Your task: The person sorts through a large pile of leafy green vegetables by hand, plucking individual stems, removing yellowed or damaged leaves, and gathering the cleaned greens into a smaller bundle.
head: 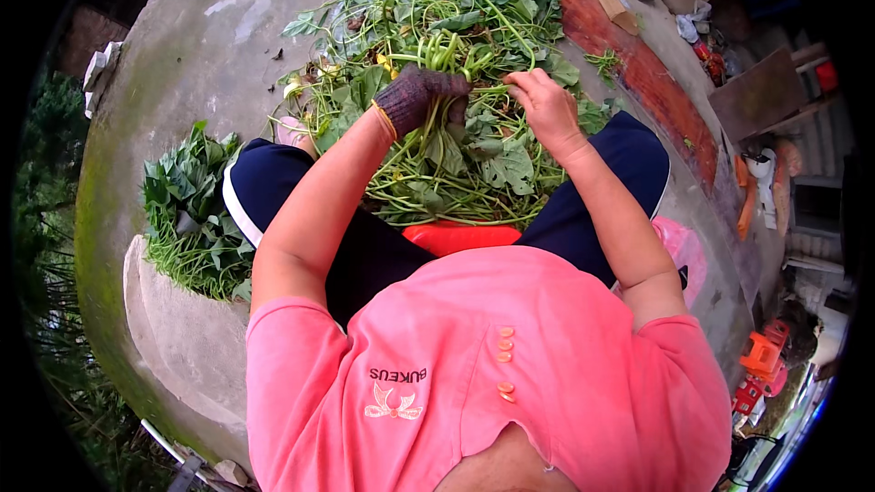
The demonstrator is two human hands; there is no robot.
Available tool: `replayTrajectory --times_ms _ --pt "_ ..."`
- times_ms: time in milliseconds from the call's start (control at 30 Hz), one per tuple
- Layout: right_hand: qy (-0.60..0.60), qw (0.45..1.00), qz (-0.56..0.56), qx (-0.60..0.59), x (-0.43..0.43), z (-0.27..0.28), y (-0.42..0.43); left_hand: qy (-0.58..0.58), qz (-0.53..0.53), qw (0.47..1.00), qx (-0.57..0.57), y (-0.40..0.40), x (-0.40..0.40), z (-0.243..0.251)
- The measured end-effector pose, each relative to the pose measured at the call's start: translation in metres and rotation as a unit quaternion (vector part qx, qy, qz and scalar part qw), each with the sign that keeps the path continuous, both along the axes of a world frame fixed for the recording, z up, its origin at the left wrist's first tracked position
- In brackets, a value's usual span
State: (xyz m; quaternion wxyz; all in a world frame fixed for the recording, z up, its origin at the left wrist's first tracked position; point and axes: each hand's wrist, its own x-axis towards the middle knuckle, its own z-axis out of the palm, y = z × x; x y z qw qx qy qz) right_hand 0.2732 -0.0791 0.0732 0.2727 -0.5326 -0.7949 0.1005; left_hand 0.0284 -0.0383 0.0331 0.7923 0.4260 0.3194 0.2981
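My left hand (420, 99), in a dark knitted glove, is closed around a bunch of green stems (437, 51) whose thick ends stick up above the fist. Leaves of that bunch hang below it. To its right, my bare right hand (543, 109) pinches a thin green stem (489, 89) between thumb and fingertips. A long vine (502, 10) arcs down to those same fingers. Beneath both hands spreads a large heap of leafy green vines (383, 10), with a few yellow blossoms at its left side. Some of the heap lies between my knees.
A stack of leafy greens (195, 211) stands left of my knee, by a pale sack-like sheet (178, 335). A red plastic object (461, 237) sits between my thighs. Pink plastic (683, 252) lies at my right. Reddish boards or sheeting (615, 47) curve along the right, with a cardboard piece (615, 8).
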Motion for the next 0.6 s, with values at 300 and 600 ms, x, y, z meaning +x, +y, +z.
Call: replayTrajectory --times_ms 300,600 --pt "-0.183 0.974 -0.125 -0.052 -0.023 -0.043 0.006 0.286 -0.063 0.911 0.289 -0.008 0.018 -0.012" --pt "0.190 0.872 -0.341 -0.296 0.053 -0.078 0.087 0.014 0.188 0.950 0.250 0.004 -0.050 0.036"
